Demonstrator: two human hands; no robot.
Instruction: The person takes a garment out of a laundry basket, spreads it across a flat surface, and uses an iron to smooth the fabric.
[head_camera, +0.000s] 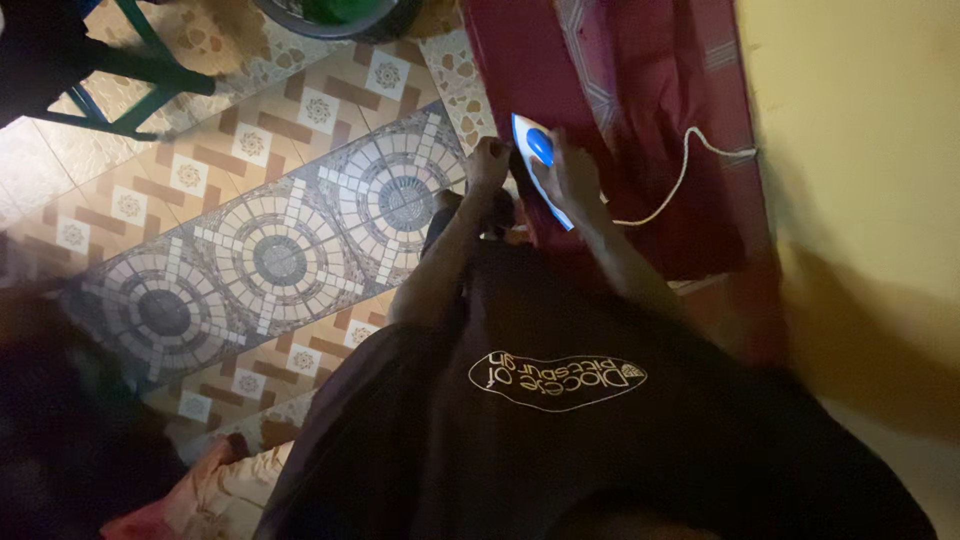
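Patterned tile floor (250, 250) spreads left; a yellow wall (860, 130) stands right. The right hand (575, 175) grips a blue-white iron (538, 160) on red cloth (640, 110). The left hand (488, 165) presses the cloth's edge, fingers narrow

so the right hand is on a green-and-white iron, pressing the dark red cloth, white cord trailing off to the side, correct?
Not quite. The iron is blue and white, not green and white, as the head view shows. The rest holds: the right hand rests on it over the dark red cloth, and the white cord trails off to the side.
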